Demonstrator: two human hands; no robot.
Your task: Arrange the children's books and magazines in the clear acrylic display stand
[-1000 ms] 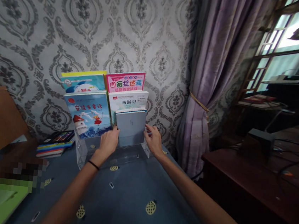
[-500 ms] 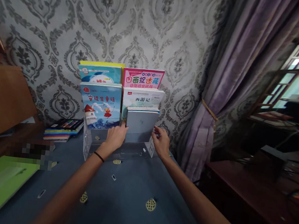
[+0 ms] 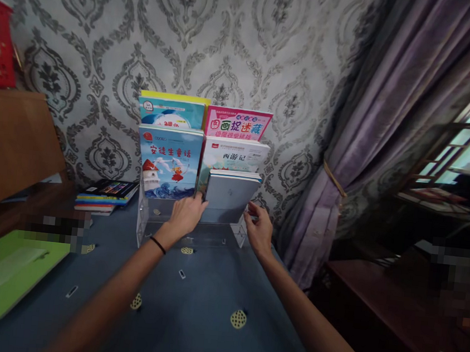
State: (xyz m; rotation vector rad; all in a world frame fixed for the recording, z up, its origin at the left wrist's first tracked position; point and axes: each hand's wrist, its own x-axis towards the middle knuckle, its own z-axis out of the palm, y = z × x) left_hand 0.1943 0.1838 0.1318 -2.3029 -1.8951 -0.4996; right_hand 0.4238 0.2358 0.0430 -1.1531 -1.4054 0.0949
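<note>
In the head view, the grey book [image 3: 231,198] stands upright in the front right of the clear rack [image 3: 140,223], before the white book [image 3: 237,156]. The left hand [image 3: 188,214] is at its lower left edge, the right hand [image 3: 258,228], fingers curled, by its right edge; whether either grips it, I cannot tell. The blue book [image 3: 171,161] stands left.

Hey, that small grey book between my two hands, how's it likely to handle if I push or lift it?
The grey book should probably stay fairly stiff, since its cover stands flat without visible sagging. It's unlikely to roll, being flat-sided and square-cornered. Pushed backward, it would likely meet the pale book standing behind it.
</note>
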